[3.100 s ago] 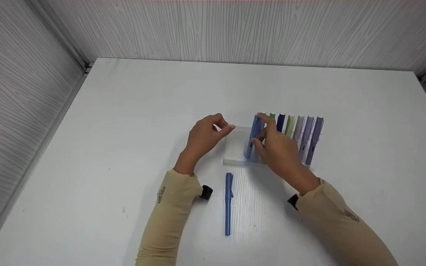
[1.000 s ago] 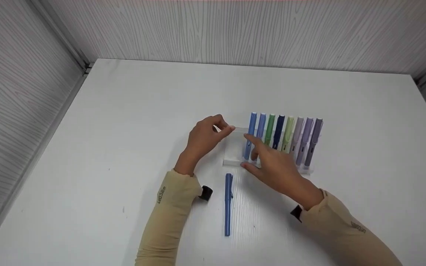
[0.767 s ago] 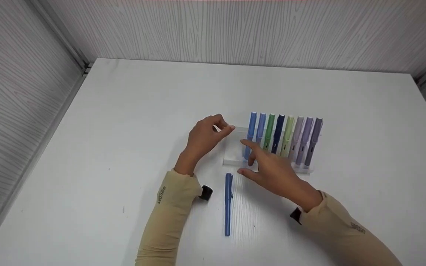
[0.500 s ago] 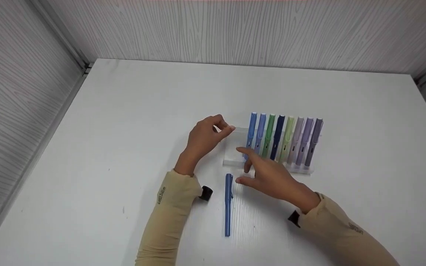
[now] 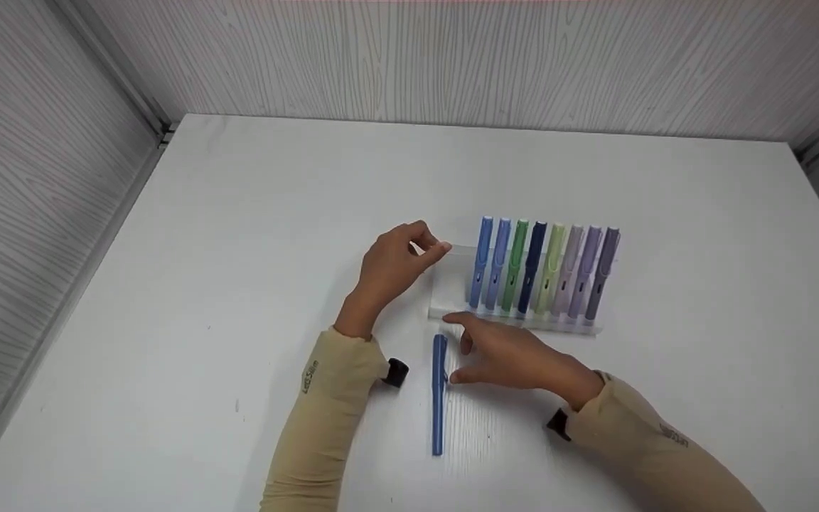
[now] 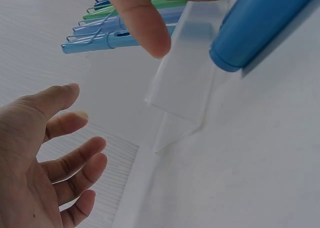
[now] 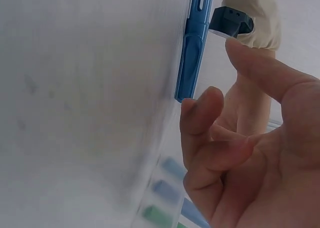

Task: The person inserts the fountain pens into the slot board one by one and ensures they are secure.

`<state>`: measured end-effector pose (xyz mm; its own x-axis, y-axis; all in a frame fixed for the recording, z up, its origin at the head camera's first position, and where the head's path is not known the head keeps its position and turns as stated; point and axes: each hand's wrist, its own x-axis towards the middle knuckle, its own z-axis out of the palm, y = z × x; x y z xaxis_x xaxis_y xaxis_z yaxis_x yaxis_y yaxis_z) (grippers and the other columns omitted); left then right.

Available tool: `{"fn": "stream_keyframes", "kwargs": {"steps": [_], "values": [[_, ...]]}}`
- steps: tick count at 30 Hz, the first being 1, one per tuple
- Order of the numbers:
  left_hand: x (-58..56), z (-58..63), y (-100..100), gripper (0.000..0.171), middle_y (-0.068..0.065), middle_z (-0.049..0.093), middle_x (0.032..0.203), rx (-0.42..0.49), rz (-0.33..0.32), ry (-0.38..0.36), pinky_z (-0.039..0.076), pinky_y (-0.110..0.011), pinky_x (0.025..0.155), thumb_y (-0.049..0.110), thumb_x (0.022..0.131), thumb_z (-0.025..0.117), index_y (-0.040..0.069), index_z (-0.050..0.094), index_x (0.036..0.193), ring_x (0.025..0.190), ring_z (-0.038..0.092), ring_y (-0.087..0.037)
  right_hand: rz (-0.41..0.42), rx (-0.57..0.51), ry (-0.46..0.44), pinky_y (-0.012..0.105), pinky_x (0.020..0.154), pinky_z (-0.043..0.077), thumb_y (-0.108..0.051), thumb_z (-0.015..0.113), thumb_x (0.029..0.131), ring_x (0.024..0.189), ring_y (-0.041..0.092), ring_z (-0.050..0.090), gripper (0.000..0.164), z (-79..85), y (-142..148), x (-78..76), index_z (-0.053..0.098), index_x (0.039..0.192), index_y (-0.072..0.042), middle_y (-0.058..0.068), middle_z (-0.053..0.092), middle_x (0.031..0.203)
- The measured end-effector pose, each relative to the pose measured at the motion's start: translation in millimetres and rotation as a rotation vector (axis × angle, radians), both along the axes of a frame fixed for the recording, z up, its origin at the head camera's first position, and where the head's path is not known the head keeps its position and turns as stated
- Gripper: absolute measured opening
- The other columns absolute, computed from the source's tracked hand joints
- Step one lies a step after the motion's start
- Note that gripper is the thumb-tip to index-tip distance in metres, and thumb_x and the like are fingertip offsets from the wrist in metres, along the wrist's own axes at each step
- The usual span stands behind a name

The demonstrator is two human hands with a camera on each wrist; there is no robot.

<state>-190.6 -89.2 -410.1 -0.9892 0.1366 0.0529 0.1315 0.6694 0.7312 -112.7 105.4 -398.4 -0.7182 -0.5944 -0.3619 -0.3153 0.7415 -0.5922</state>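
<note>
A clear pen stand (image 5: 449, 284) holds a row of several capped fountain pens (image 5: 516, 267), blue, green, navy, lime and purple, leaning back side by side. My left hand (image 5: 394, 262) is at its upper left corner, thumb and forefinger pinching the clear edge; the exact contact is faint in the left wrist view. In front of the stand a blue fountain pen (image 5: 439, 395) lies on the table, cap end toward the stand. My right hand (image 5: 512, 355) hovers just right of that pen's cap, its thumb and forefinger spread apart and holding nothing.
The white table (image 5: 239, 213) runs back to a grey wood-grain panel (image 5: 409, 64), with another panel (image 5: 47, 178) along the left. A black wrist mount (image 5: 397, 371) on the left sleeve sits close to the loose pen's left side.
Having let go of the leftmost blue pen in the stand, my right hand has come down and forward to the loose blue pen. The left hand stays at the stand's corner.
</note>
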Motion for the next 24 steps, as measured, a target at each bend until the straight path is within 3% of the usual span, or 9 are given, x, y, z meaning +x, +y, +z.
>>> {"fn": "stream_keyframes", "kwargs": {"steps": [13,24], "values": [[1.0,2.3,1.1,0.027,0.000,0.069,0.096,-0.001,0.014,-0.010,0.050,-0.032,0.071,0.043,0.090,0.065,0.016,0.065,0.089,0.087,0.061,-0.017,0.017,0.084,-0.057,0.036,0.077,0.047,-0.032,0.081,0.078,0.083,0.015,0.053,0.082,-1.2,-9.2,-2.1,0.036,0.145,-0.015,-0.001,0.059,0.099],[0.8,1.1,0.7,0.027,0.000,0.069,0.096,-0.001,0.013,0.000,0.051,-0.033,0.071,0.043,0.090,0.065,0.016,0.065,0.089,0.087,0.062,-0.018,0.048,0.114,-0.038,0.038,0.076,0.047,-0.029,0.079,0.079,0.088,0.014,0.055,0.074,-2.4,-11.7,-2.6,0.041,0.140,-0.015,0.000,0.058,0.102]]}}
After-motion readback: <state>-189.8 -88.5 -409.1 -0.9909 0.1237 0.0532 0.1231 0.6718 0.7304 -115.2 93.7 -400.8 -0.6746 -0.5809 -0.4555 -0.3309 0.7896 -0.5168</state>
